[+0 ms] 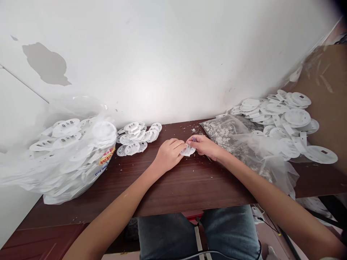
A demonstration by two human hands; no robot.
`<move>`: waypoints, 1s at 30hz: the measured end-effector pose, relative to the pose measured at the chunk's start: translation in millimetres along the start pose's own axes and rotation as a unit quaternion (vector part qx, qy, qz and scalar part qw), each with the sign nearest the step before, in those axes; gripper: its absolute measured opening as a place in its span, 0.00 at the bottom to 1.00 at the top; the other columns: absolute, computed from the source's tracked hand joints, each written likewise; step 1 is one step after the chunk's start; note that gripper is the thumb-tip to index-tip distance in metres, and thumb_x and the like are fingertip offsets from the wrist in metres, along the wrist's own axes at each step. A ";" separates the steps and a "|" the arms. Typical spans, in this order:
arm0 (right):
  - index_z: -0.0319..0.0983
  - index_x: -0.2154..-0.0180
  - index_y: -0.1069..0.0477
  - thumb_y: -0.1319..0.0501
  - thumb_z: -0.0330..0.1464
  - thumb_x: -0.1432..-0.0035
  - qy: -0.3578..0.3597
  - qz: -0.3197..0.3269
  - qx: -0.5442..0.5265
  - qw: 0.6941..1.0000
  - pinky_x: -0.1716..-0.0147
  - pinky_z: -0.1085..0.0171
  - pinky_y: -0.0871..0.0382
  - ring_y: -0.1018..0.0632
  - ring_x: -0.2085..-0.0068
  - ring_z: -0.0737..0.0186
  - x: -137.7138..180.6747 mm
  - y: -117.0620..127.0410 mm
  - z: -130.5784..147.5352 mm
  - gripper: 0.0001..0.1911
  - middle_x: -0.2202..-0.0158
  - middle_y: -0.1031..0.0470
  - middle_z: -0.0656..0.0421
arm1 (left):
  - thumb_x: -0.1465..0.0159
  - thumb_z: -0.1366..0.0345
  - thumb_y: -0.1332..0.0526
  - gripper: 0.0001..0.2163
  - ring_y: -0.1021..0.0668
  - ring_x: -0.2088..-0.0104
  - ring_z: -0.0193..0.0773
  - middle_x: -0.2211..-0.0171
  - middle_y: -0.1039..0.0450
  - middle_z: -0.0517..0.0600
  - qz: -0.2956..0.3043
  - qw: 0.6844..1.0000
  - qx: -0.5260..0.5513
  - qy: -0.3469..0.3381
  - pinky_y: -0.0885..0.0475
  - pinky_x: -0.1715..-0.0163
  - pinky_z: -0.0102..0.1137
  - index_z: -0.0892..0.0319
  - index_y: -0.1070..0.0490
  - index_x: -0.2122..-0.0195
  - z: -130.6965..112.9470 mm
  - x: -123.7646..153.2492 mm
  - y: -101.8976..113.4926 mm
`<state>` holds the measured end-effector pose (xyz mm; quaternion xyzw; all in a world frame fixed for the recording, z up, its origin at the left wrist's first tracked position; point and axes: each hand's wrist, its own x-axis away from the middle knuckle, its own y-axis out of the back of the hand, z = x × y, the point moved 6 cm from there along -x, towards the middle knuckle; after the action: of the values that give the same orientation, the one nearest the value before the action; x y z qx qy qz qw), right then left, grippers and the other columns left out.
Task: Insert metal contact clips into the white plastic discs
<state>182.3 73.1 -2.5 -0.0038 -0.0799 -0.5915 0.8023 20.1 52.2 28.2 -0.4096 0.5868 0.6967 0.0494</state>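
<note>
Over the middle of the table, my left hand (169, 153) is closed on a white oval plastic piece (188, 150). My right hand (204, 146) meets it from the other side, its fingers pinched around a slim tool with a purple part (193, 139). A thin dark tip shows below that hand; the tool's exact kind is hidden by the fingers. Left of my hands lies a small pile of white oval plastic pieces with slots (132, 139). To the right, a clear plastic bag (238, 124) has many tiny pale parts spread on it.
A large clear bag (78, 169) full of white oval pieces stands at the left. More white ovals (287, 115) are heaped at the right, against a brown cardboard panel (328, 94). The dark wooden table (168, 191) meets a white wall (162, 65); small scraps dot its surface.
</note>
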 end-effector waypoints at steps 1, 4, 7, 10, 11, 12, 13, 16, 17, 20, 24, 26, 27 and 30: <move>0.39 0.62 0.27 0.33 0.42 0.42 0.001 -0.001 0.003 1.000 0.80 0.68 0.52 0.42 0.78 0.71 0.2 0.0 0.0 0.13 0.75 0.38 0.66 | 0.28 0.69 0.40 0.06 0.17 0.54 0.45 0.54 0.17 0.52 0.006 1.000 -0.003 -0.003 0.23 0.52 0.43 0.54 0.23 0.55 0.1 0.1 -0.3; 0.39 0.62 0.27 0.33 0.41 0.40 -0.004 0.000 -0.007 1.000 0.81 0.68 0.53 0.43 0.78 0.71 0.8 -1.1 1.0 0.13 0.75 0.38 0.66 | 0.28 0.69 0.40 0.06 0.17 0.54 0.45 0.54 0.17 0.52 0.001 1.000 0.004 0.000 0.23 0.53 0.42 0.55 0.23 0.56 0.4 -0.4 1.3; 0.39 0.62 0.26 0.33 0.41 0.40 -0.011 -0.002 -0.026 1.000 0.81 0.67 0.54 0.44 0.78 0.71 1.1 -1.9 2.2 0.12 0.75 0.39 0.66 | 0.28 0.69 0.39 0.06 0.17 0.54 0.45 0.54 0.17 0.53 -0.029 0.999 0.023 0.008 0.22 0.54 0.41 0.56 0.25 0.53 -0.1 -1.4 5.1; 0.39 0.62 0.26 0.32 0.40 0.41 -0.016 -0.004 -0.043 0.999 0.81 0.67 0.54 0.43 0.78 0.71 1.0 -2.5 2.0 0.12 0.75 0.38 0.66 | 0.29 0.70 0.38 0.10 0.17 0.54 0.46 0.54 0.17 0.54 -0.052 0.998 0.024 -0.012 0.22 0.55 0.41 0.57 0.28 0.48 -3.6 -1.6 7.5; 0.39 0.62 0.26 0.31 0.39 0.42 -0.017 -0.006 -0.051 0.999 0.81 0.67 0.54 0.43 0.78 0.71 0.9 -2.5 1.5 0.11 0.75 0.38 0.66 | 0.30 0.71 0.38 0.11 0.16 0.55 0.45 0.54 0.17 0.54 -0.052 0.998 0.019 -0.021 0.22 0.55 0.41 0.57 0.29 0.47 -4.9 -1.4 7.3; 0.39 0.63 0.26 0.31 0.39 0.42 -0.020 -0.006 -0.059 0.998 0.81 0.67 0.54 0.44 0.79 0.71 0.8 -2.7 0.7 0.11 0.76 0.38 0.66 | 0.30 0.71 0.39 0.12 0.16 0.56 0.45 0.54 0.17 0.54 -0.049 0.998 0.012 -0.029 0.22 0.56 0.40 0.57 0.29 0.46 -5.8 -1.1 6.6; 0.39 0.63 0.26 0.31 0.39 0.42 -0.023 -0.007 -0.066 0.998 0.81 0.68 0.54 0.45 0.79 0.71 0.7 -2.9 -0.1 0.11 0.77 0.39 0.67 | 0.29 0.71 0.39 0.12 0.16 0.56 0.45 0.54 0.17 0.54 -0.044 0.998 0.007 -0.033 0.22 0.56 0.40 0.57 0.29 0.46 -5.9 -0.6 5.9; 0.39 0.64 0.26 0.31 0.38 0.42 -0.037 -0.010 -0.081 0.996 0.80 0.68 0.56 0.46 0.79 0.72 1.3 -3.5 -1.5 0.10 0.79 0.42 0.68 | 0.29 0.70 0.40 0.13 0.16 0.59 0.43 0.52 0.17 0.54 -0.033 0.999 -0.002 -0.038 0.22 0.59 0.38 0.57 0.31 0.44 -4.4 1.1 5.0; 0.39 0.65 0.26 0.31 0.38 0.43 -0.042 -0.008 -0.086 0.995 0.80 0.68 0.57 0.47 0.79 0.72 1.9 -4.0 -1.0 0.10 0.79 0.42 0.68 | 0.28 0.70 0.40 0.13 0.16 0.60 0.43 0.52 0.17 0.54 -0.030 0.998 -0.004 -0.046 0.22 0.60 0.38 0.57 0.31 0.44 -4.3 1.7 5.0; 0.38 0.65 0.26 0.30 0.38 0.44 -0.049 0.003 -0.111 0.993 0.80 0.68 0.58 0.47 0.79 0.73 4.8 -6.4 3.8 0.11 0.79 0.42 0.68 | 0.28 0.70 0.40 0.12 0.16 0.61 0.42 0.52 0.17 0.54 -0.014 0.997 -0.011 -0.072 0.23 0.61 0.37 0.56 0.31 0.45 -5.2 3.0 4.8; 0.39 0.64 0.30 0.28 0.40 0.44 -0.034 -0.030 -0.158 0.986 0.81 0.68 0.55 0.44 0.78 0.73 7.4 -1.7 12.5 0.15 0.73 0.36 0.66 | 0.28 0.68 0.39 0.13 0.17 0.65 0.39 0.55 0.18 0.51 -0.012 0.998 0.045 0.032 0.25 0.65 0.34 0.55 0.33 0.43 4.2 2.8 6.2; 0.40 0.62 0.31 0.30 0.41 0.42 -0.022 -0.057 -0.168 0.984 0.80 0.68 0.52 0.40 0.76 0.72 6.7 3.2 13.7 0.15 0.69 0.32 0.64 | 0.28 0.64 0.38 0.15 0.20 0.70 0.35 0.57 0.20 0.50 -0.025 0.981 0.112 0.158 0.27 0.70 0.32 0.55 0.36 0.42 15.9 4.8 5.3; 0.40 0.61 0.30 0.32 0.40 0.40 -0.015 -0.066 -0.159 0.985 0.80 0.68 0.50 0.38 0.75 0.71 5.9 5.2 13.6 0.13 0.68 0.31 0.63 | 0.29 0.62 0.37 0.17 0.22 0.71 0.34 0.57 0.21 0.50 -0.038 0.963 0.150 0.219 0.28 0.71 0.31 0.55 0.37 0.42 21.5 6.7 4.4; 0.40 0.53 0.27 0.38 0.37 0.34 0.046 -0.080 -0.024 0.995 0.74 0.66 0.39 0.31 0.71 0.66 3.9 8.2 16.6 0.11 0.63 0.27 0.60 | 0.30 0.59 0.35 0.20 0.23 0.71 0.32 0.55 0.24 0.51 -0.082 0.896 0.275 0.339 0.26 0.71 0.30 0.54 0.40 0.41 32.7 11.2 -0.4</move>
<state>189.2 73.5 15.2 0.0107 -0.0288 -0.6550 0.7550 -3.9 75.7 20.1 -0.6376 0.7004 0.3204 0.0151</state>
